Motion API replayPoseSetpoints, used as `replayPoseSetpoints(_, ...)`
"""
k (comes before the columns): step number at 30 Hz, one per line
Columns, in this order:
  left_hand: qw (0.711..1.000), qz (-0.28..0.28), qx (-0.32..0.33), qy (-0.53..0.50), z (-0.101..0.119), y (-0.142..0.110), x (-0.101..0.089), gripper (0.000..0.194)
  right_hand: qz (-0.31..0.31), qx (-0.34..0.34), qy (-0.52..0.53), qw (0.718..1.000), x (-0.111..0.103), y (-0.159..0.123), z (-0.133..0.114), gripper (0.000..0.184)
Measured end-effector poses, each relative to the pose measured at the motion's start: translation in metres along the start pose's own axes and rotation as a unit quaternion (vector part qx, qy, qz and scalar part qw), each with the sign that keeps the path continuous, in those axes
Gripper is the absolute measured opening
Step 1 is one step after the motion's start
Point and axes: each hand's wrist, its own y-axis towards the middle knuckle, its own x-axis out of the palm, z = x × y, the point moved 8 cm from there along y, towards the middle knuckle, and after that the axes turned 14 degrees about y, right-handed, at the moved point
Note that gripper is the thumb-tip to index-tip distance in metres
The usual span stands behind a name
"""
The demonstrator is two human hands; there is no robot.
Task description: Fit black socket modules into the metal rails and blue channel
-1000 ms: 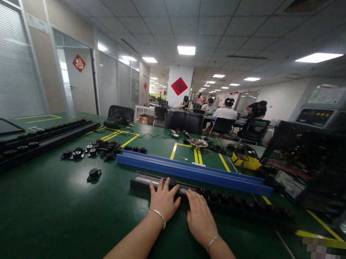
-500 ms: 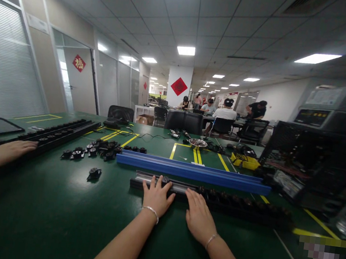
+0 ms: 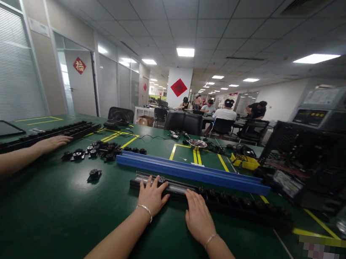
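A long black channel rail (image 3: 181,188) lies crosswise on the green table, with a row of small black parts (image 3: 234,200) in its right half. My left hand (image 3: 152,195) has its fingers spread over the rail's left section. Beside those fingertips a single black part (image 3: 161,180) sits in the channel. My right hand (image 3: 200,218) rests its outstretched fingers on the rail's front edge, near the left end of the row. Neither hand is closed around anything. Behind the rail lies a blue channel rail (image 3: 193,172).
Another person's hand (image 3: 52,143) reaches over the long black rails (image 3: 77,130) at the left. Loose black parts (image 3: 104,150) lie in a heap, one (image 3: 94,175) apart from it. Further back are a metal bowl (image 3: 197,144) and a yellow bin (image 3: 245,161). Computer hardware (image 3: 302,163) stands at the right.
My left hand has slid left along the rail, and the single black part has shifted left too. My right hand has hardly moved. Another person's arm has come in from the left.
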Motion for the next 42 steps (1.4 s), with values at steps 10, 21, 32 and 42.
replayPoseSetpoints(10, 1.000, 0.006, -0.003, 0.007, -0.016, 0.001, 0.003, 0.046, -0.011, 0.007, 0.003, 1.000, -0.002, 0.001, 0.000, 0.058)
replayPoseSetpoints(21, 1.000, 0.006, -0.002, 0.016, -0.031, 0.002, 0.002, 0.047, -0.006, 0.007, 0.008, 1.000, -0.003, 0.002, -0.002, 0.057)
replayPoseSetpoints(32, 1.000, 0.024, 0.000, 0.019, -0.041, 0.004, 0.010, 0.047, -0.014, 0.006, 0.010, 1.000, -0.005, 0.002, -0.002, 0.056)
replayPoseSetpoints(42, 0.999, 0.025, 0.004, 0.024, -0.053, 0.006, 0.017, 0.048, -0.037, 0.020, 0.028, 0.999, -0.001, 0.002, 0.000, 0.059)
